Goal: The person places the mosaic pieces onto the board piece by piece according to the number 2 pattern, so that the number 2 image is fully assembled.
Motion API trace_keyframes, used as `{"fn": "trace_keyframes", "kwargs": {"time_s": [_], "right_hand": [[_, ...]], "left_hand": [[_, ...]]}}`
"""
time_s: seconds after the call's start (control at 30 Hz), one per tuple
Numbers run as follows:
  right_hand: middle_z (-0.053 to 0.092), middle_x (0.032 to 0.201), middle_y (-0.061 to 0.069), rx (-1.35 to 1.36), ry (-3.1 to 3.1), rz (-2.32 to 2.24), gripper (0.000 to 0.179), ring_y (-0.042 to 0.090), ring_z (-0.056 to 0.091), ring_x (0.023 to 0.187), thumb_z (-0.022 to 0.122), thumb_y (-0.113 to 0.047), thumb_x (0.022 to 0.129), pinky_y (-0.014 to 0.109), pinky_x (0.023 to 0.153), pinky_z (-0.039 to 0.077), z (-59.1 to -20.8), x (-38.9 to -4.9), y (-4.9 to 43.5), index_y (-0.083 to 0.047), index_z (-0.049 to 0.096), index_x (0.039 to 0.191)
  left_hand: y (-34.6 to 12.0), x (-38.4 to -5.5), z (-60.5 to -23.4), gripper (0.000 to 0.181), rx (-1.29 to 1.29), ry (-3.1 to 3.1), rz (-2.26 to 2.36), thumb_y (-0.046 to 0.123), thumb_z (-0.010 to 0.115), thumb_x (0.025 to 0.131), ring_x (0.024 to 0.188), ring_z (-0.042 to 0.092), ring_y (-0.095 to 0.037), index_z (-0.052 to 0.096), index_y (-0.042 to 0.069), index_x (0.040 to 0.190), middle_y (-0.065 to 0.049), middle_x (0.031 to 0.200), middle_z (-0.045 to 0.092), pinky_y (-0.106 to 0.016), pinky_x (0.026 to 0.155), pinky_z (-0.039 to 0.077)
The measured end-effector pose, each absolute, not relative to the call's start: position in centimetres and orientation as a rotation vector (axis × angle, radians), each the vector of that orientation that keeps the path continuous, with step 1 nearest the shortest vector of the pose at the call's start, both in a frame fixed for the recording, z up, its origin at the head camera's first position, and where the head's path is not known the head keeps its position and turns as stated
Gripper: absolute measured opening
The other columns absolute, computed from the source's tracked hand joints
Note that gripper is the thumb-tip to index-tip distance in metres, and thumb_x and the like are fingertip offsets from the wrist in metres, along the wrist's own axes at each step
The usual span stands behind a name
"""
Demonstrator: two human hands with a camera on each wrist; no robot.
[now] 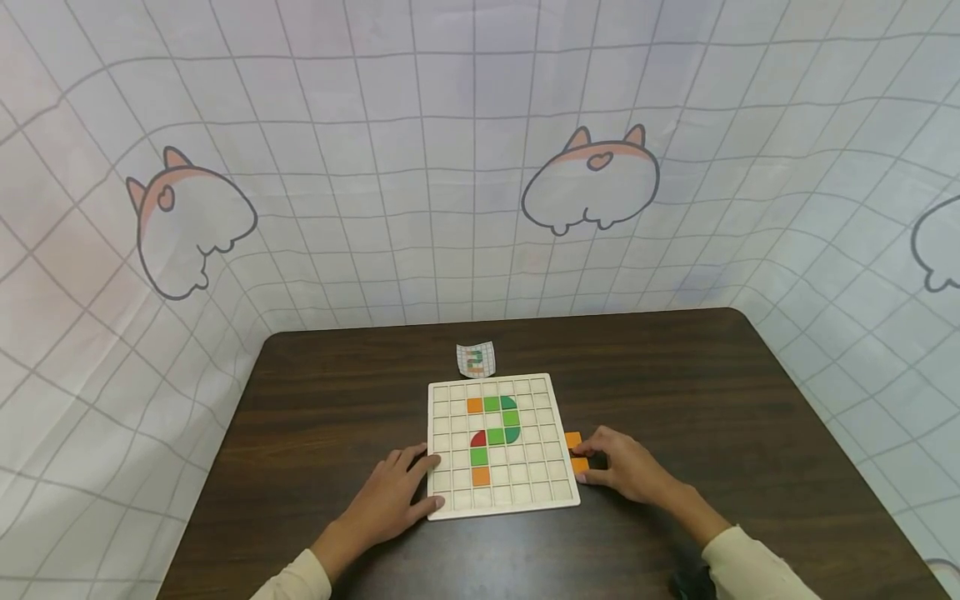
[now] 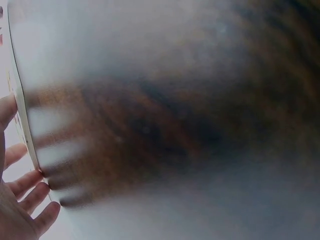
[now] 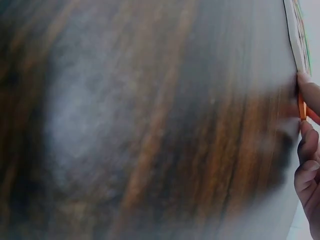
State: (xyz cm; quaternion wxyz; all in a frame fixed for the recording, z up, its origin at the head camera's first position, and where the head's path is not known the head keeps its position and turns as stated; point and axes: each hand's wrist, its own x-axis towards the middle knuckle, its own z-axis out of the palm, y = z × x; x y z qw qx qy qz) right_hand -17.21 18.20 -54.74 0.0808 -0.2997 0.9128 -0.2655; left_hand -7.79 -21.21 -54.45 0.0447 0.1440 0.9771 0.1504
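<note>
A cream square board with a raised grid lies on the dark table. Set in its cells are orange, green and red tiles, among them a red quarter-round tile and a green square tile. My left hand rests at the board's left edge, its thumb and a fingertip over the rim; the left wrist view shows spread fingers there. Beside the right edge, my right hand pinches an orange tile between thumb and fingers. Another orange tile lies just beyond it, near the fingertips.
Behind the board lies a small paper card printed with a coloured grid pattern. The brown table is bounded by a white grid-patterned curtain at the back and sides. A dark object sits by the right sleeve.
</note>
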Motion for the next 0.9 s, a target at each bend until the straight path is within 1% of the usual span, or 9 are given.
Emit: {"fn": "trace_keyframes", "kwargs": {"time_s": [0.13, 0.23, 0.53, 0.73, 0.9], "right_hand": [[0.055, 0.097, -0.008, -0.892, 2.681, -0.823, 0.050, 0.006, 0.045, 0.075, 0.083, -0.033, 0.081, 0.021, 0.065, 0.038, -54.87, -17.20, 18.42, -0.012, 0.072, 0.125], [0.053, 0.097, -0.007, -0.907, 2.648, -0.861, 0.051, 0.006, 0.043, 0.074, 0.083, -0.033, 0.081, 0.020, 0.063, 0.036, -54.87, -17.25, 18.59, -0.011, 0.072, 0.125], [0.052, 0.096, -0.008, -0.980, 2.641, -0.884, 0.042, 0.008, 0.045, 0.078, 0.084, -0.028, 0.080, 0.019, 0.065, 0.038, -54.75, -17.27, 18.58, -0.011, 0.076, 0.118], [0.052, 0.104, -0.006, -0.971, 2.655, -0.881, 0.034, 0.007, 0.047, 0.080, 0.083, -0.024, 0.083, 0.020, 0.067, 0.043, -54.70, -17.02, 18.49, -0.014, 0.078, 0.115], [0.055, 0.109, -0.002, -1.007, 2.665, -0.881, 0.029, 0.007, 0.049, 0.076, 0.081, -0.023, 0.086, 0.021, 0.067, 0.044, -54.80, -16.92, 18.52, -0.014, 0.076, 0.113]], "left_hand": [[-21.29, -7.82, -54.56, 0.063, 0.444, 2.984, 0.466, 0.054, 0.066, 0.093, 0.131, 0.049, -0.032, 0.054, 0.018, 0.143, -0.013, 0.149, 0.048, -0.054, 0.105, 0.043], [-21.31, -7.81, -54.55, 0.063, 0.444, 2.983, 0.473, 0.054, 0.066, 0.093, 0.131, 0.049, -0.032, 0.054, 0.018, 0.143, -0.013, 0.149, 0.048, -0.054, 0.105, 0.043], [-21.26, -7.84, -54.51, 0.064, 0.431, 2.975, 0.476, 0.056, 0.065, 0.093, 0.131, 0.049, -0.033, 0.053, 0.018, 0.144, -0.013, 0.150, 0.048, -0.055, 0.106, 0.042], [-21.25, -7.82, -54.36, 0.064, 0.435, 2.974, 0.476, 0.055, 0.065, 0.093, 0.131, 0.050, -0.032, 0.054, 0.018, 0.143, -0.013, 0.150, 0.048, -0.055, 0.105, 0.043], [-21.21, -7.83, -54.31, 0.063, 0.444, 2.976, 0.481, 0.055, 0.065, 0.093, 0.130, 0.050, -0.033, 0.054, 0.018, 0.143, -0.013, 0.149, 0.048, -0.055, 0.105, 0.043]]}}
